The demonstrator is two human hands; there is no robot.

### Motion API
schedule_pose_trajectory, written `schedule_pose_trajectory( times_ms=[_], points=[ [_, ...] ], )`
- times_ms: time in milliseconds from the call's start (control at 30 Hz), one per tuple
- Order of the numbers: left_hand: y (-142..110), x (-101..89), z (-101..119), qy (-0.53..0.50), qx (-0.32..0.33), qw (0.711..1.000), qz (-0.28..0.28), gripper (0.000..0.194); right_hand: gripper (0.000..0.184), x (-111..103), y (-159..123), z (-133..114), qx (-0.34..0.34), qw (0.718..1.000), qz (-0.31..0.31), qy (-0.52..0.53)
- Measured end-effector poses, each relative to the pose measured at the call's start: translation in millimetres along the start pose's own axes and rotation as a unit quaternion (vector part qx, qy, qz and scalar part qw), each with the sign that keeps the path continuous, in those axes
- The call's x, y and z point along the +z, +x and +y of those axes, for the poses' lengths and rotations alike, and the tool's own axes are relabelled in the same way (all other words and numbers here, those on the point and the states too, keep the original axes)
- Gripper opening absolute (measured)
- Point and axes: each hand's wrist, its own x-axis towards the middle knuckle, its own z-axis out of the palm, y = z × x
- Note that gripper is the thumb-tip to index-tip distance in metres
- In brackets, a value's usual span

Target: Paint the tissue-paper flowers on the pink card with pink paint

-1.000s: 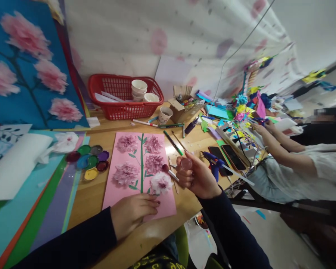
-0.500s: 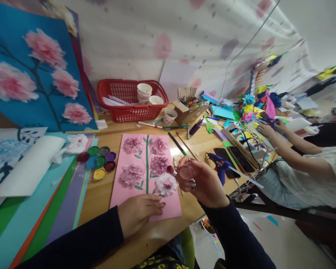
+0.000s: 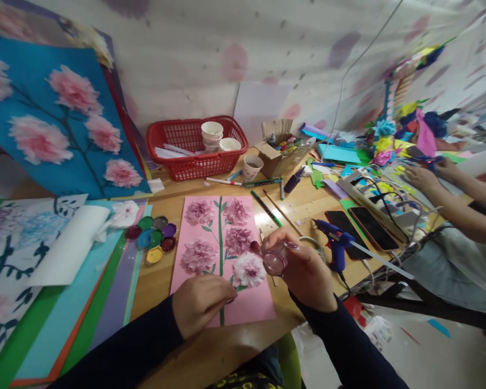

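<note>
Head view has your hands apart: your right hand (image 3: 310, 267) is closed around a small clear jar (image 3: 274, 263), held above the right edge of the pink sheet (image 3: 259, 309). Your left hand (image 3: 202, 302) lies over the near part of that sheet, fingers bent; whether the fingertips pinch anything, you cannot tell from here. The jar is tilted, its round end turned toward you and the sheet, its short axis leading back into your palm. Just beside it, a dark brush tip (image 3: 255, 247) points toward the sheet. The sheet's long axis runs away from you, with the green stem (image 3: 221, 232) parallel to it.

Compared with half a second ago, the jar sits lower against the white flower (image 3: 249, 270), more of its side wall shows, and the stem's near end now appears below your left fingers.

The jar looks smooth and see-through. On the flat sheet, the white flower and four mauve flowers (image 3: 238, 240) are ruffled and raised. Left of the sheet, round paint pots (image 3: 155, 238) cluster; beyond it stand a lattice-walled red basket (image 3: 194, 168) and a paper cup (image 3: 252, 172). Right of the sheet lies a blue glue gun (image 3: 335, 243) with a long, pale stick on the wooden table (image 3: 159, 283).
</note>
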Motion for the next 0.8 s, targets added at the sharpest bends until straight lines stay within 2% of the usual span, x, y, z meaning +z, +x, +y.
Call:
schedule_pose_trajectory(
  times_ms=[67, 133, 267, 333, 400, 467, 567, 667, 700, 800],
  points=[
    [-0.7, -5.9, 2.7, 0.005, 0.006, 1.0, 0.01, 0.017, 0.025, -1.3, 0.9, -1.4, 0.009, 1.0, 0.002, -0.007],
    [-0.5, -21.3, 7.2, 0.033, 0.002, 0.999, 0.022, 0.013, 0.025, -2.1, 3.6, -2.7, 0.026, 0.999, 0.009, -0.027],
    [-8.0, -73.6, 14.9, 0.153, -0.05, 0.985, 0.068, 0.014, 0.025, -0.5, 10.5, -4.5, 0.05, 0.994, 0.016, -0.093],
    [-19.3, -101.1, 14.7, 0.215, -0.114, 0.961, 0.129, 0.016, 0.027, -0.1, 12.5, -5.3, 0.061, 0.989, 0.016, -0.131],
    [-34.5, -123.4, 10.3, 0.274, -0.188, 0.924, 0.19, 0.018, 0.028, -2.7, 14.7, -5.3, 0.054, 0.981, 0.024, -0.186],
    [-50.9, -138.2, 1.5, 0.325, -0.241, 0.889, 0.214, 0.022, 0.031, -9.7, 19.5, -3.0, 0.018, 0.964, 0.042, -0.261],
    [-70.6, -146.0, -15.2, 0.37, -0.261, 0.871, 0.193, 0.03, 0.032, -25.9, 33.4, 6.1, -0.059, 0.924, 0.1, -0.365],
    [-79.4, -142.4, -27.6, 0.372, -0.25, 0.877, 0.171, 0.03, 0.035, -42.3, 49.3, 17.6, -0.124, 0.864, 0.166, -0.458],
    [-80.3, -140.6, -29.9, 0.371, -0.245, 0.881, 0.164, 0.029, 0.036, -47.0, 53.6, 20.3, -0.134, 0.845, 0.182, -0.485],
    [-81.6, -137.0, -33.5, 0.374, -0.231, 0.886, 0.146, 0.026, 0.04, -57.9, 61.7, 22.1, -0.138, 0.816, 0.203, -0.524]
  ],
)
